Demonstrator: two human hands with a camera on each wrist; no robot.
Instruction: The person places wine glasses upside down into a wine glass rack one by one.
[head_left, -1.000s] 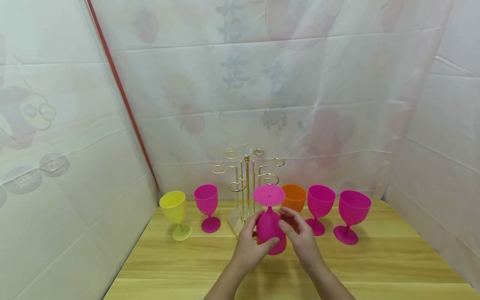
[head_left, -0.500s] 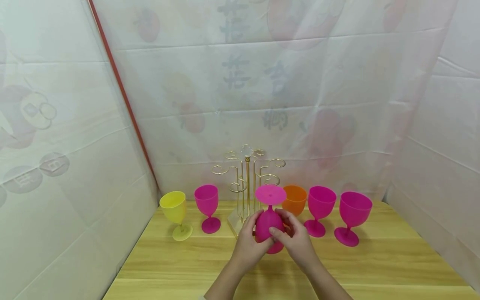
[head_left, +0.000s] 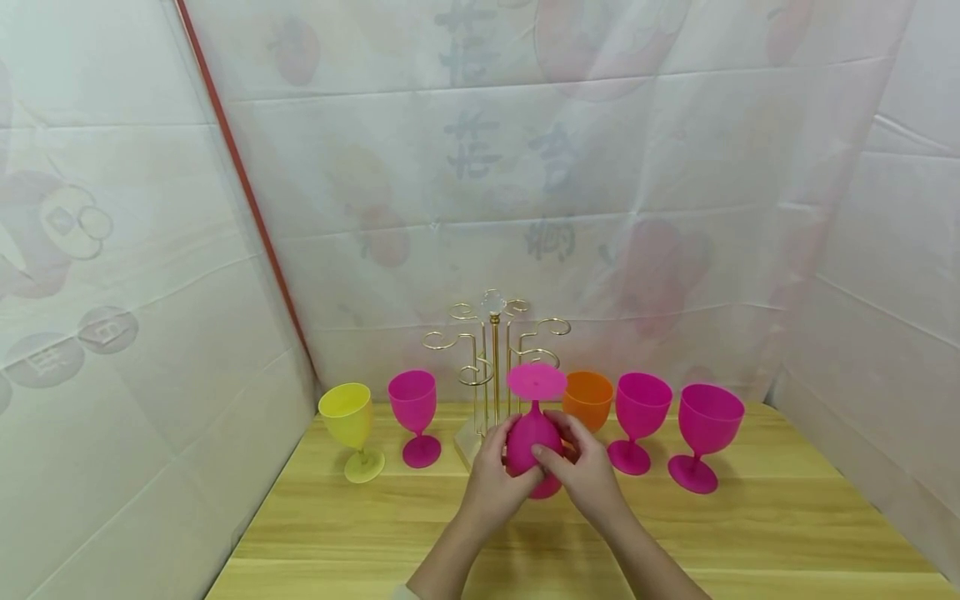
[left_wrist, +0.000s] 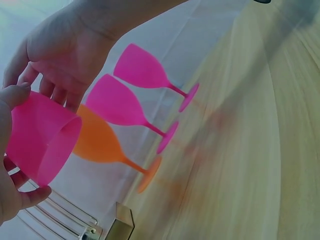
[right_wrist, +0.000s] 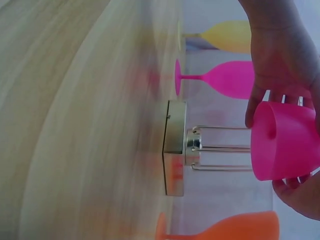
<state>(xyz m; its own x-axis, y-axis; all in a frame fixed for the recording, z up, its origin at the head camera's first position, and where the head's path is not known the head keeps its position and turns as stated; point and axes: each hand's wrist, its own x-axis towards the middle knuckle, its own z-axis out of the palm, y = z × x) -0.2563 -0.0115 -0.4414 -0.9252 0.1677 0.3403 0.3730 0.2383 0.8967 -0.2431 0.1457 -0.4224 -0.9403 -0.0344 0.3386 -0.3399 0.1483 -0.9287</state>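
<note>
Both hands hold one pink goblet upside down, its round foot on top and its mouth facing down. My left hand grips the bowl from the left, thumb across the near side. From the right, my right hand curls round the same bowl, its thumb lying on the front. In the left wrist view the goblet's rim hangs clear of the table. Just behind the goblet stands a gold wire rack with curled hooks and a clear knob on top.
Left of the rack stand a yellow goblet and a pink goblet. To its right are an orange goblet and two more pink goblets, one beside it and one farther right. White cloth walls enclose the wooden table.
The right hand has closed in from beside the bowl to grip it, its thumb now on the front. The goblet has since risen slightly and shifted a little left.
</note>
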